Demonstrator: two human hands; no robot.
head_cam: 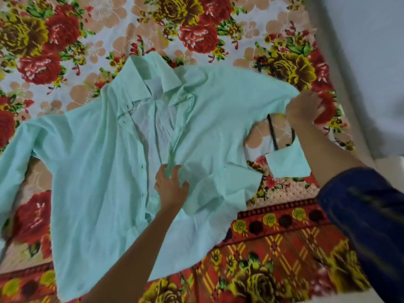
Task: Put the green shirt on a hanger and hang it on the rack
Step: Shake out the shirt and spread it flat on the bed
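Observation:
A pale green shirt (94, 171) lies spread face up on a flowered bedsheet, collar toward the far side, front unbuttoned and parted. My left hand (171, 189) rests on the shirt's middle and pinches the edge of the right front placket. My right hand (303, 107) grips the shirt's right shoulder and lifts it off the sheet. A dark thin hanger (272, 132) shows partly beneath that raised shoulder; most of it is hidden by cloth. The folded right cuff (287, 160) lies just below it.
The bedsheet (196, 25) with red and yellow roses covers the whole bed. The bed's right edge (341, 68) runs diagonally, with pale floor beyond it. My dark blue sleeve (363, 215) fills the lower right. No rack is in view.

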